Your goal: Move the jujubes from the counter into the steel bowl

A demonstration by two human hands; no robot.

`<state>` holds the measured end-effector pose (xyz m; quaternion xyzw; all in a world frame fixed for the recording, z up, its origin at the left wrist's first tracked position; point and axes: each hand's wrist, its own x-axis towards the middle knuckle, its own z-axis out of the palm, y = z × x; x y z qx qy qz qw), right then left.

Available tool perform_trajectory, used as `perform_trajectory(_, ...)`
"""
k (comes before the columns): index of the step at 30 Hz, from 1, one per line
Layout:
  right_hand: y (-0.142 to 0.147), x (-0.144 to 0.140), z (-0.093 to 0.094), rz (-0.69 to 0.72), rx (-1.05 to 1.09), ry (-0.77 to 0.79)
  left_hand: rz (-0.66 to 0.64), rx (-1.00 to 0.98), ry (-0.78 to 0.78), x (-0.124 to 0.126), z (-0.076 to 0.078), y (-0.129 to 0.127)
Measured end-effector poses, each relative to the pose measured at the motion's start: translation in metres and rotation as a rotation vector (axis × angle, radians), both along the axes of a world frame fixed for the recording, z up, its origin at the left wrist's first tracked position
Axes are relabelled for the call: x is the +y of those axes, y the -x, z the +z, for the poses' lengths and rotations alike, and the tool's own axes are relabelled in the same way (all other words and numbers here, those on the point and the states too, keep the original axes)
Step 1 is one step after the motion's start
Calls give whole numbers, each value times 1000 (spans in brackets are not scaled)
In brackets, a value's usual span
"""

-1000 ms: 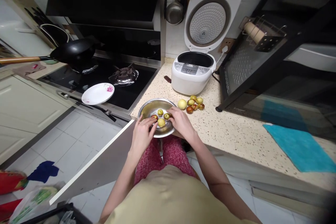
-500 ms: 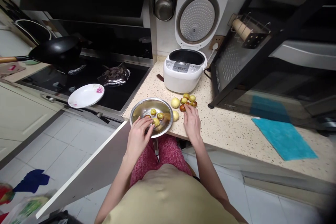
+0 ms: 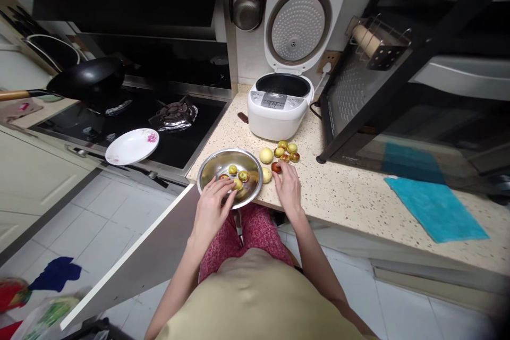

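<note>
The steel bowl is round, shallow and polished. It sits upright at the front edge of the speckled counter, overhanging it slightly. Inside lie several small fruits, green-yellow with red-brown patches, gathered toward the near side. The left hand rests over the near rim, fingertips on one fruit. Just right of the bowl, a loose cluster of fruits lies on the counter. The right hand touches a dark red fruit at the cluster's near edge.
</note>
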<state>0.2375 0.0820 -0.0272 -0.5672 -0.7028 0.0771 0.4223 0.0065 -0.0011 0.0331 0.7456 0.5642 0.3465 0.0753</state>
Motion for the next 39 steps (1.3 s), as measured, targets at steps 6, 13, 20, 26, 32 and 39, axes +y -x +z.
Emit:
perform_trajectory(6,-1,-1,-2,-14,-3,38,-32,21,-25,-1,2,-2)
perform_trajectory(13,-5,-5,-7,-24,61,0,-87,13,-80,-1,2,-7)
perform_trajectory(20,9,-33,21,124,102,-136,-89,-104,-91,-2,0,-17)
perform_trajectory(26,35,-54,35,349,104,-213,-107,-227,-38,0,-3,-22)
perform_trajectory(32,47,-58,32,472,101,-236,-102,-297,-59,3,-3,-22)
perform_trajectory(39,54,-60,33,520,159,-205,-12,-298,20,4,7,-7)
